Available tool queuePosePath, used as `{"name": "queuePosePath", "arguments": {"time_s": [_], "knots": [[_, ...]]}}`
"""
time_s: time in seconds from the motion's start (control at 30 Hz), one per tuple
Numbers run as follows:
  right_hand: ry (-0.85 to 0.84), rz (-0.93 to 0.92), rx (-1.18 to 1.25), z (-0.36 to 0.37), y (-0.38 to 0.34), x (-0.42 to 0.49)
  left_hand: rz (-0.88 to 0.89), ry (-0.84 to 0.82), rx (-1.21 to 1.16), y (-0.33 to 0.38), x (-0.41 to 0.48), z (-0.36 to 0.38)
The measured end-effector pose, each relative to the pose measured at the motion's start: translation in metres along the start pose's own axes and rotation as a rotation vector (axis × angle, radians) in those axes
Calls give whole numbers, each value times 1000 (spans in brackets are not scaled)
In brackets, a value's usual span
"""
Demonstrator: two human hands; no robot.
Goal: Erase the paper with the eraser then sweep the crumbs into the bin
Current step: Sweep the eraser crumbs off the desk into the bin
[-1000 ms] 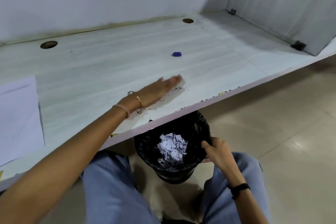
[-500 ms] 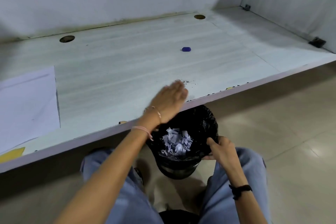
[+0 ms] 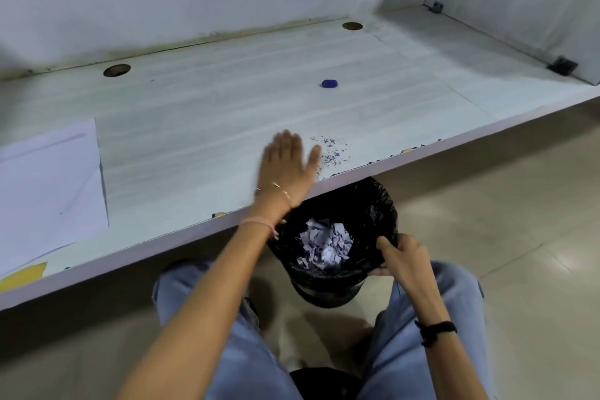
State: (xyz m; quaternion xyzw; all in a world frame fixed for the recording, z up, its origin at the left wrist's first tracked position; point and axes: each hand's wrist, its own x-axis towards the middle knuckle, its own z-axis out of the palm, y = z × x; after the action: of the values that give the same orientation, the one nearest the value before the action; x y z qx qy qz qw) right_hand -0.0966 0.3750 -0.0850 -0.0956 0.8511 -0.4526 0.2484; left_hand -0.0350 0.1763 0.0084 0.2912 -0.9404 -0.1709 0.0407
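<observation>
Watching through the head view, the only one here, I see the left hand (image 3: 285, 169) held flat over the table (image 3: 194, 127), fingers straight. It is just left of the crumbs (image 3: 332, 153), which lie scattered on the table close to its front edge, directly above the bin (image 3: 380, 204). Blur keeps me from telling whether the palm touches the surface. The right hand (image 3: 402, 256) grips the bin's black liner at the rim's right side, fingers curled round it, holding the bin under the table's edge. The eraser (image 3: 330, 83) lies on the table well behind the bin, and the paper (image 3: 48, 178) lies far to the bin's left.

What worries me is that only part of the bin's mouth shows, the back part being tucked beneath the table. A brisk sweep could fling the light crumbs past the rim onto the floor (image 3: 503, 221) or the person's lap. A sweep angled rightward would drag them along the edge, beyond the bin. Some specks sit right on the lip to the bin's right. If the grip slips on the liner, the bin could tip.

Room is generous, with bare table behind the crumbs and open floor to the bin's right. The tight spot is the gap between table edge and rim.
</observation>
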Motion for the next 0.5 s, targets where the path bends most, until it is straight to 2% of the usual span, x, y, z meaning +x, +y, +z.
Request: {"name": "queuePosePath", "arguments": {"time_s": [0.03,0.13,0.17,0.2,0.27,0.33,0.4,0.47,0.5], "knots": [[2,4,5,0,-1,0,-7,-36,-28,4,-1,10],[14,25,29,-1,-3,0,172,-145,-8,18,-18,46],[18,26,36,-2,-3,1,230,-154,-82,26,-30,43],[19,26,39,-3,-3,1,257,-142,-134,25,-36,37],[21,26,35,-4,-5,2,270,20,-159,7,-28,25],[17,24,25,-6,-6,2,125,119,-112,-26,3,11],[13,20,8,-5,-8,1,-92,41,-37,-53,31,3],[18,21,-1,-5,-8,1,-147,-23,50,-53,41,11],[21,20,-4,-4,-8,1,-93,-17,81,-43,41,20]]}}
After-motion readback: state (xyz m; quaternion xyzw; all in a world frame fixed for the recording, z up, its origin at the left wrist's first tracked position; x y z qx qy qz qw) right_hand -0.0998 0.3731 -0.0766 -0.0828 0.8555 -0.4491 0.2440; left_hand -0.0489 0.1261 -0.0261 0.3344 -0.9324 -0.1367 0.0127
